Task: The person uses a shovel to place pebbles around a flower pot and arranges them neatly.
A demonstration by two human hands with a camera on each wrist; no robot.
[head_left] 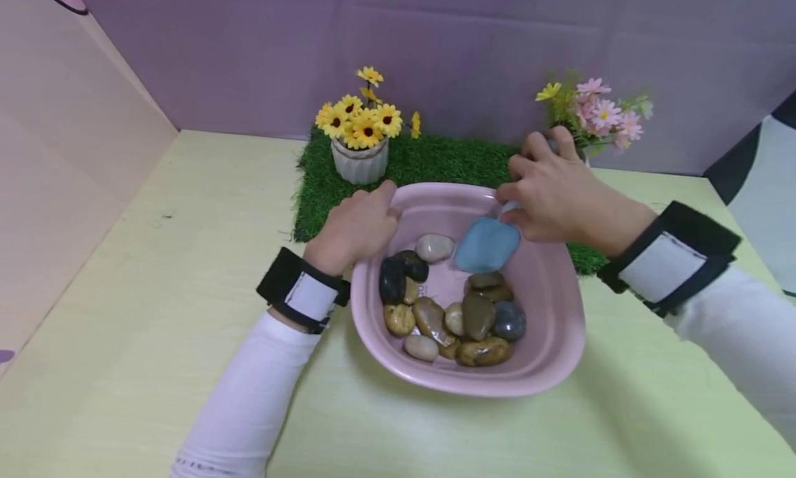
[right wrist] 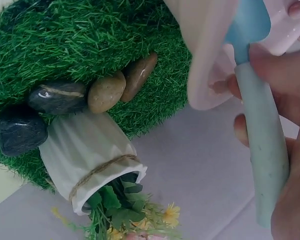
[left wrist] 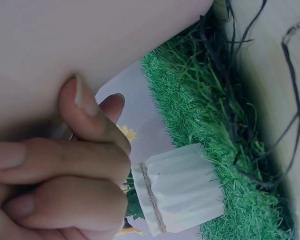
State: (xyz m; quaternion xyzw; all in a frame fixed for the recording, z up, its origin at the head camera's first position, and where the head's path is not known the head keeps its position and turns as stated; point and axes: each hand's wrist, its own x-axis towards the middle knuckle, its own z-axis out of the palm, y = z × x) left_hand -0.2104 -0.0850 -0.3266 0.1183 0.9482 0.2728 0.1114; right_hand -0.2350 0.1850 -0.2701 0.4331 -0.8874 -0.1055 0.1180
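Observation:
A pink plastic basin [head_left: 472, 387] holds several wet, smooth stones [head_left: 432, 319], mostly in its near and left parts. My left hand [head_left: 354, 228] grips its far-left rim; the curled fingers [left wrist: 75, 160] fill the lower left of the left wrist view. In my right hand [head_left: 556, 191] is a small shovel with a blue blade [head_left: 487, 245] and a pale green handle [right wrist: 264, 145]. The blade hangs inside the basin, beside a pale stone [head_left: 434, 247]. Some right fingertips also meet the far-right rim. A shadow lies on the table under the basin's near side.
Behind the basin lies an artificial grass mat [head_left: 435, 161]. On it stand a white pot [head_left: 359, 161] of yellow flowers and another white pot [right wrist: 92, 157] of pink and yellow flowers. Dark and brown stones [right wrist: 57, 96] rest by the second pot. A purple backdrop [head_left: 460, 56] closes the rear.

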